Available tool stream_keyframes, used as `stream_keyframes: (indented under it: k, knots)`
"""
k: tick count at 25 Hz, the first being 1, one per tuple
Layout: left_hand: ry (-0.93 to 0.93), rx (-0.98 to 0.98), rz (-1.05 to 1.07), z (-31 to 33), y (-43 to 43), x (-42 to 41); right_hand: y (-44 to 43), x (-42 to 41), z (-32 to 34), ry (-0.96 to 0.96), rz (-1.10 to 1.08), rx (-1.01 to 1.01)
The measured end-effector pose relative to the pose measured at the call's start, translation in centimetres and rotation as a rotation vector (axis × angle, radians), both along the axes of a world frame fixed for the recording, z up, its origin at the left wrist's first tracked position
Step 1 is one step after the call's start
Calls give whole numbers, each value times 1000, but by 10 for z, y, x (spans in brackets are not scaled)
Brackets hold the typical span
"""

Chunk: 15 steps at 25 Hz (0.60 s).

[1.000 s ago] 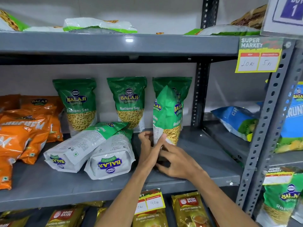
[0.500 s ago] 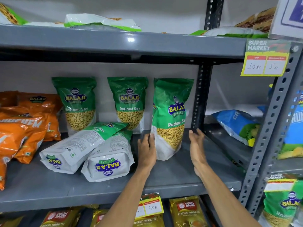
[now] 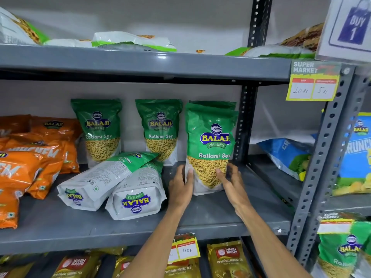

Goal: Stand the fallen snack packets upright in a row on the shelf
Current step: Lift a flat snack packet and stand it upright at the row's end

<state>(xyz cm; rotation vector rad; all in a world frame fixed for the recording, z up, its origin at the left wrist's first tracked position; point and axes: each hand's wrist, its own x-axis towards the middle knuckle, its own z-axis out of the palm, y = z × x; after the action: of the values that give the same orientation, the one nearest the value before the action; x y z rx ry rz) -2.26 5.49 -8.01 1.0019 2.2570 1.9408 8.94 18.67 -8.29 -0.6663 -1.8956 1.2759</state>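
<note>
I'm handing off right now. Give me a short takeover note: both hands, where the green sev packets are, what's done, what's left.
Left hand: open, palm against the left edge of the front upright packet.
Right hand: open, fingers on that packet's lower right side. Neither hand has a closed grip; they only steady it.
Done: three packets stand on the middle shelf: back-left packet, back-middle packet, and the front one, which has another packet's top showing behind it.
Left: two fallen packets lie on their backs left of the hands, left fallen packet and right fallen packet. Stand both in the row.
</note>
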Motion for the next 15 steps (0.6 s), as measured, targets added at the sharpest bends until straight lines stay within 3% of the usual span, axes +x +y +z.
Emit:
stream_keyframes:
  k: [6,15]
  knots:
    - [12,-148,-82,5,-17,17,-17,20,10,5,40,-92]
    - [0,-254,-227,2,-42,43,-31,65,5,-70,8,-44]
